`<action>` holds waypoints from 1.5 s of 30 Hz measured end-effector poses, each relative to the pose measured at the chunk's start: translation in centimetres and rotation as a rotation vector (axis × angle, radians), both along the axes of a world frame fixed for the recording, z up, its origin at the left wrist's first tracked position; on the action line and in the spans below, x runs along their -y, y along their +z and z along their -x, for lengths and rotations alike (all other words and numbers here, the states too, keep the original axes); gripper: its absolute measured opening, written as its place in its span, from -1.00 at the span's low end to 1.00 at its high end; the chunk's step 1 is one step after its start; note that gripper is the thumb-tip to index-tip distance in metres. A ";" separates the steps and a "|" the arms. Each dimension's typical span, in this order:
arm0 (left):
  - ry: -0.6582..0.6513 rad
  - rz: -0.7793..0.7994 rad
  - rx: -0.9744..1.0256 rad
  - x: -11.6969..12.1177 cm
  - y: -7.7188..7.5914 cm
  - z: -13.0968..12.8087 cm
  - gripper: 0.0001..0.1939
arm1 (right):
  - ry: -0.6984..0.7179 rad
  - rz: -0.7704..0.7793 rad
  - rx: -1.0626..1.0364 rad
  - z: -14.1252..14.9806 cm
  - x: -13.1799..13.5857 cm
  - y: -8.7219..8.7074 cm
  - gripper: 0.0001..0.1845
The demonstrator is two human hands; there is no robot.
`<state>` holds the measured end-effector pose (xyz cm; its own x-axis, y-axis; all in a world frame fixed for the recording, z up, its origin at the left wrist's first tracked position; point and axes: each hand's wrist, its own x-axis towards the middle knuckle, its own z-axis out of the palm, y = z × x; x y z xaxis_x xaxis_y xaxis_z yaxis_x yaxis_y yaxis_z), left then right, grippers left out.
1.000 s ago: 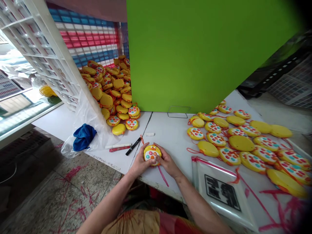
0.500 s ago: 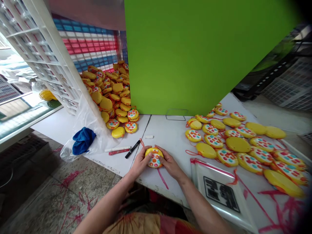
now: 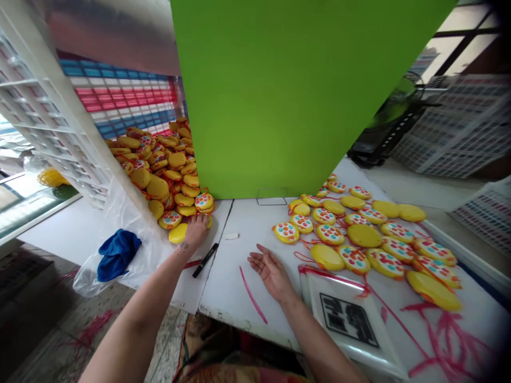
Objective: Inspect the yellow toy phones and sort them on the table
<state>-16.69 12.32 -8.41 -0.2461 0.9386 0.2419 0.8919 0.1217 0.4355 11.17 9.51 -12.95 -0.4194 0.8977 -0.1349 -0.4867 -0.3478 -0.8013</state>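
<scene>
Left hand [image 3: 196, 232] covers a yellow rounded toy [image 3: 209, 221] beside the toy pile [image 3: 175, 160], grip not discernible; right hand [image 3: 270, 270], loosely spread, is near a pink strip [image 3: 252, 296] on the desk [image 3: 223, 279].

Your left arm [image 3: 146, 314] is bare and reaches out toward the green board [image 3: 263, 101], its left hand [image 3: 197, 231] just in front of the board's lower left corner, back upward and fingers pointing forward and bent down. Small dark marks show on your left wrist [image 3: 182, 246]. Your right arm [image 3: 309, 324], also bare, angles inward; its right hand [image 3: 271, 270] lies nearer you, in front of the middle of the board's bottom edge, palm turned partly up, fingers loosely spread and slightly curled. Your hands are well apart.
</scene>
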 end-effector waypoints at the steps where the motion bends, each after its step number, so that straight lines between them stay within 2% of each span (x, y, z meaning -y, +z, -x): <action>1: -0.003 -0.004 0.016 -0.2 0.2 0.2 -0.57 | 0.004 -0.037 0.030 0.1 0.1 0.0 -0.58; 4: 0.035 -0.028 0.084 -0.1 1.4 0.4 -0.59 | 0.038 -0.189 0.188 0.4 0.5 0.1 -0.57; 7: 0.103 -0.095 0.189 1.1 2.8 -0.9 -0.60 | 0.042 -0.388 0.360 0.9 1.4 -0.1 -0.47; 9: 0.123 -0.177 0.421 2.6 3.2 -3.1 -0.60 | -0.003 -0.572 0.482 1.3 2.0 -0.1 -0.29; 11: 0.106 -0.217 0.790 4.6 2.9 -6.0 -0.58 | -0.079 -0.770 0.609 1.5 2.6 0.0 -0.17; 13: 0.086 -0.111 1.109 6.6 2.0 -8.9 -0.53 | -0.125 -0.918 0.688 1.5 2.9 0.3 -0.23; 15: 0.030 -0.003 1.302 8.1 0.9 -11.1 -0.50 | -0.132 -0.983 0.700 1.4 3.1 0.6 -0.40; 17: -0.004 0.051 1.339 9.0 -0.1 -12.0 -0.47 | -0.127 -0.937 0.673 1.2 3.1 0.7 -0.51; 21: -0.036 0.014 1.104 9.2 -1.3 -11.9 -0.47 | -0.081 -0.543 0.583 0.9 2.8 0.7 -0.61; 24: -0.117 -0.009 1.125 9.1 -1.7 -12.2 -0.52 | -0.083 -0.363 0.484 0.6 2.2 0.4 -0.58; 28: -0.205 -0.044 1.281 9.3 -1.8 -13.5 -0.48 | -0.101 -0.350 0.419 0.2 1.7 0.2 -0.48; 32: -0.284 -0.013 1.256 9.6 -2.1 -14.0 -0.16 | -0.051 -0.349 0.385 0.1 1.8 0.1 -0.46; 34: -0.268 0.000 1.198 9.7 -2.3 -14.0 -0.07 | -0.038 -0.352 0.376 0.1 1.9 0.1 -0.47; 38: -0.190 -0.010 1.090 9.7 -2.4 -14.0 -0.18 | 0.003 -0.350 0.359 0.1 1.9 0.4 -0.49; 42: -0.242 -0.011 1.140 9.8 -2.4 -14.0 -0.17 | 0.006 -0.370 0.375 0.1 2.1 1.3 -0.51; 45: -0.284 -0.028 1.183 9.8 -2.3 -13.9 -0.28 | 0.012 -0.391 0.392 0.1 2.2 1.8 -0.52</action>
<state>-2.78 2.54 -10.72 -0.1152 0.9929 0.0281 -0.0644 -0.0357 0.9973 11.08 7.30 -11.17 -0.4157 0.9076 0.0591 -0.1237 0.0079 -0.9923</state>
